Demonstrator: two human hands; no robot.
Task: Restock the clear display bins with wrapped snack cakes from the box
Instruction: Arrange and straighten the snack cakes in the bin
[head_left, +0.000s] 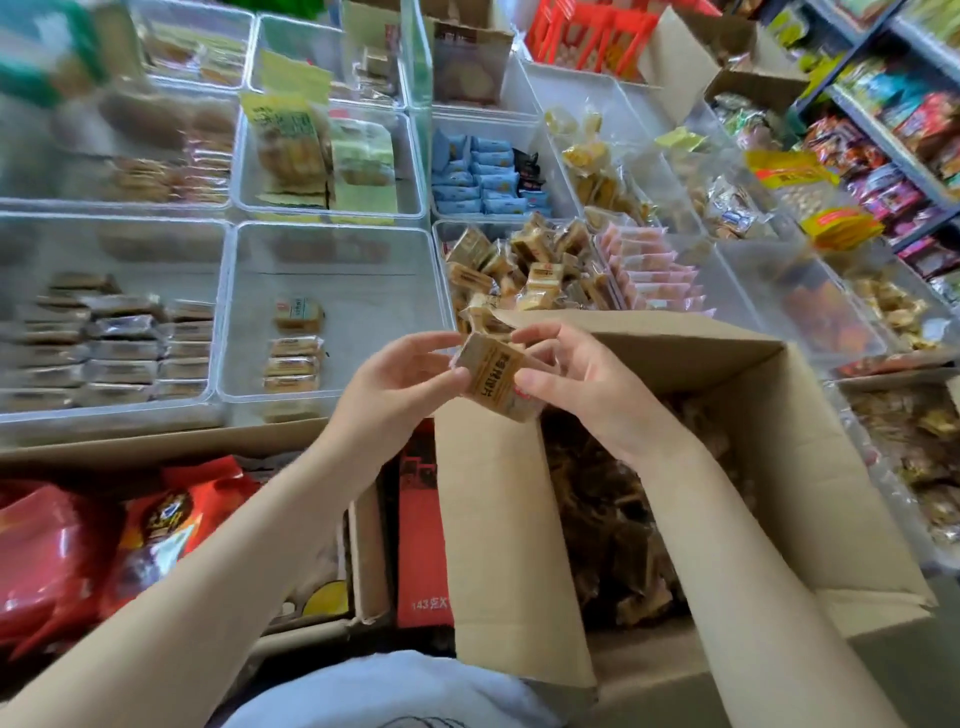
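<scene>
You hold wrapped snack cake (496, 376) two-handed: left hand (402, 384) pinches its left end, right hand (576, 382) curls round its right end. Cake sits above open box (753, 415), just short of heaped clear bin (524, 270) beyond your grip. Judged light, soft, crushable; film likely slick. Take by wrapper ends, don't squeeze middle.

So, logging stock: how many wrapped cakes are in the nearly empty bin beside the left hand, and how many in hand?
Cakes in near-empty bin: 4
Held cake, between left hand and right hand: 1
Total: 5
</scene>
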